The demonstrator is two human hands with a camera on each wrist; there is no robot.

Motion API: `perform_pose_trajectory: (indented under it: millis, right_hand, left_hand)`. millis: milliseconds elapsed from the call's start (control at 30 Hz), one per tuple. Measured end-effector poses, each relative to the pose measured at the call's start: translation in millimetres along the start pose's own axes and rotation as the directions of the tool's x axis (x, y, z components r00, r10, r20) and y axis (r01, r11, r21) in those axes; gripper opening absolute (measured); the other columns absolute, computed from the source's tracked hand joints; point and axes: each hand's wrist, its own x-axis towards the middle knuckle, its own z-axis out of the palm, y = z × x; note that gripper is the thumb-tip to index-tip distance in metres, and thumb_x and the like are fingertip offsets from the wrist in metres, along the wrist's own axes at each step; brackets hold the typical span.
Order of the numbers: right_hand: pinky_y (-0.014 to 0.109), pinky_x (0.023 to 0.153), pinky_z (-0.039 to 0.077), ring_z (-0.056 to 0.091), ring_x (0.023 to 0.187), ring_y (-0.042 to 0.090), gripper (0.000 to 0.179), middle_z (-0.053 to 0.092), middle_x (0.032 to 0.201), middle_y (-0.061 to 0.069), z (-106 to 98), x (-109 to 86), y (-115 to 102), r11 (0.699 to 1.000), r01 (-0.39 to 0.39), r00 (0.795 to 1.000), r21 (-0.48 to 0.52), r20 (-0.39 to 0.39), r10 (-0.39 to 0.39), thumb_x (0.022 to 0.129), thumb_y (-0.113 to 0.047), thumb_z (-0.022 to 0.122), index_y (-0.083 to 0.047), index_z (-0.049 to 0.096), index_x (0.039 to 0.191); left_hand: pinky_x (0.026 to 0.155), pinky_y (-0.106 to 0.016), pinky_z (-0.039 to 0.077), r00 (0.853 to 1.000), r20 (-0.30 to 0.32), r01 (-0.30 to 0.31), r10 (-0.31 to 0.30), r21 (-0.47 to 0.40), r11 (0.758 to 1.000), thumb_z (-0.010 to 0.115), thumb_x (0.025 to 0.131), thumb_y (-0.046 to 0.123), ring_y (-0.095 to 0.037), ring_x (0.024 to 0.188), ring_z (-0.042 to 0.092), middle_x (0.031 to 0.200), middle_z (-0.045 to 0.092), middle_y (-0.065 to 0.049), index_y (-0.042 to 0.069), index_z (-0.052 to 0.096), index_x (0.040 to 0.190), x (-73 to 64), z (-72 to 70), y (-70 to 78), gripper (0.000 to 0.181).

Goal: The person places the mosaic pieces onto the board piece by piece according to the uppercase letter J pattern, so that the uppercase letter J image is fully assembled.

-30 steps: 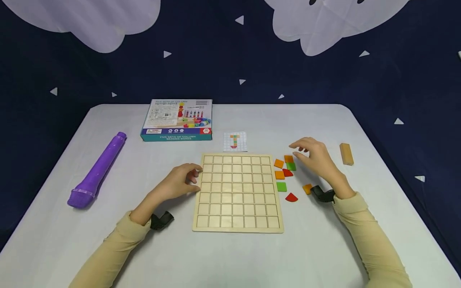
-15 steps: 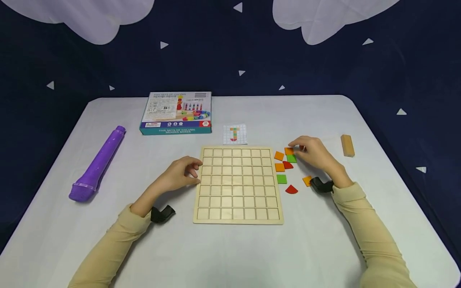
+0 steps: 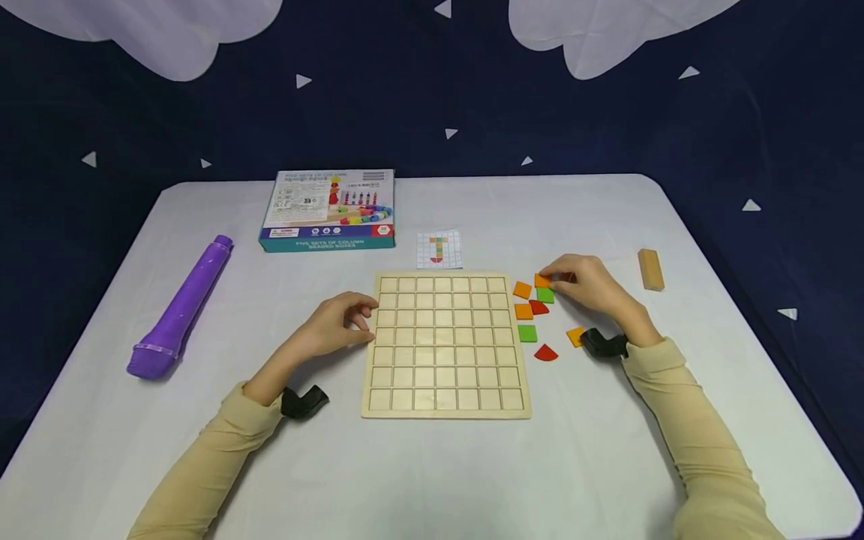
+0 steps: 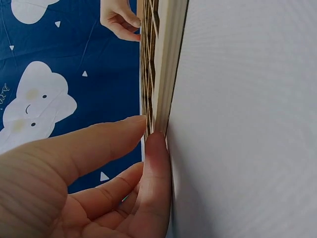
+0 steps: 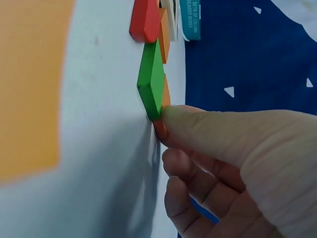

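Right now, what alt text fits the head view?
A person's right hand pinches an orange tile while the left hand touches the left edge of a gridded wooden board. More colored tiles lie right of the board; a pattern card lies beyond.

Eight tiles, one board

Head cam: up high, fwd & down, most of worktop in view. L wrist: v. close, low, rolled sideways; shares grid board w/ head. R wrist: ditto, one green tile shared.
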Motion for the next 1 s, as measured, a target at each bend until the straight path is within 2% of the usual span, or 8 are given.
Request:
perform_pose_trajectory:
  millis: [367,667,767,1000]
  right_hand:
    - [0.029,0.068,0.042,0.052,0.076,0.02,0.026,0.068,0.099,0.017,-5.9,2.3,-1.1,0.999,-0.044,0.997,-0.025,0.058,0.045,0.081,-0.001,0.065,0.002,0.068,0.107]
    - [0.029,0.068,0.041,0.05,0.076,0.021,0.029,0.066,0.096,0.018,-8.4,5.4,-4.7,0.997,-0.068,0.997,-0.035,0.04,0.07,0.078,0.0,0.065,0.005,0.067,0.107]
    - [0.029,0.067,0.04,0.049,0.075,0.021,0.029,0.066,0.095,0.016,-9.3,6.3,-9.3,0.998,-0.051,0.998,-0.042,0.019,0.052,0.078,-0.001,0.066,0.004,0.067,0.106]
    - [0.024,0.063,0.04,0.05,0.071,0.017,0.025,0.067,0.094,0.015,-10.7,13.3,-26.1,0.995,0.082,0.996,-0.052,-0.04,-0.084,0.078,-0.003,0.069,0.003,0.069,0.102]
  left_hand:
    - [0.063,-0.02,0.037,1.0,0.003,0.009,-0.009,0.002,1.0,0.072,0.077,0.004,-0.016,0.081,0.063,0.1,0.058,-0.015,-0.005,0.055,0.121,0.0,-0.7,0.0,0.047]
    - [0.064,-0.02,0.037,1.0,-0.003,0.008,-0.008,0.003,1.0,0.072,0.077,0.003,-0.017,0.082,0.063,0.099,0.058,-0.015,-0.006,0.055,0.121,-0.5,-0.3,-0.6,0.048]
    - [0.064,-0.021,0.037,1.0,-0.007,0.012,-0.012,0.014,1.0,0.073,0.076,0.003,-0.017,0.082,0.063,0.099,0.058,-0.014,-0.005,0.055,0.12,-0.9,0.7,-0.1,0.048]
    - [0.063,-0.021,0.04,1.0,-0.027,0.016,-0.016,0.021,1.0,0.074,0.074,0.001,-0.019,0.082,0.062,0.1,0.057,-0.015,-0.006,0.054,0.12,-0.3,2.7,1.2,0.05]
